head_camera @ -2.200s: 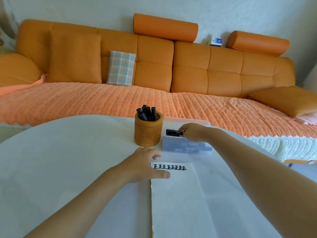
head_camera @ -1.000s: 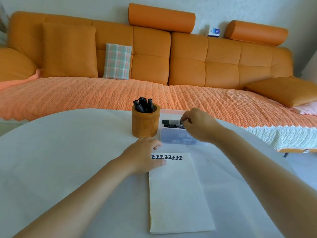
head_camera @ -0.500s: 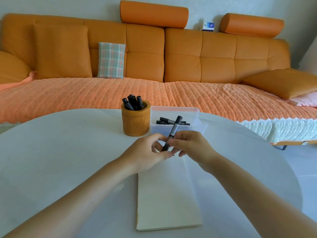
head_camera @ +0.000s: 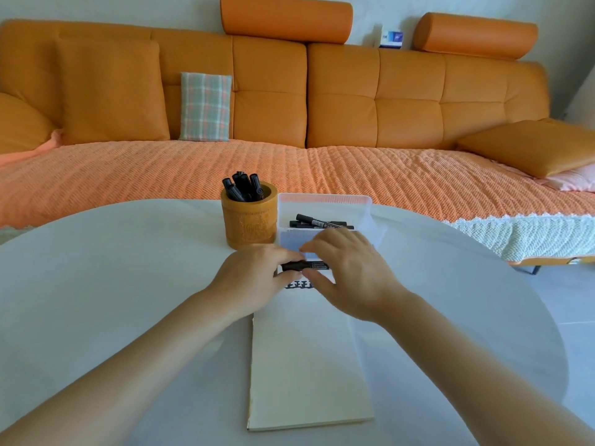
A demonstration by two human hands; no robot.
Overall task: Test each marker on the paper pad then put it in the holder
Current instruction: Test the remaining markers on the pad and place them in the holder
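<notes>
Home living room, long orange sofa (head_camera: 322,101), plaid cushion (head_camera: 205,106), round white table (head_camera: 112,268)

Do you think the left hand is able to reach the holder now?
Likely yes: nothing stands between the left hand and the holder beyond it, though it and the right hand grip a marker.

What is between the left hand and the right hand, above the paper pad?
In the head view, a black marker lies level between them; the left hand and the right hand each grip one end.
</notes>
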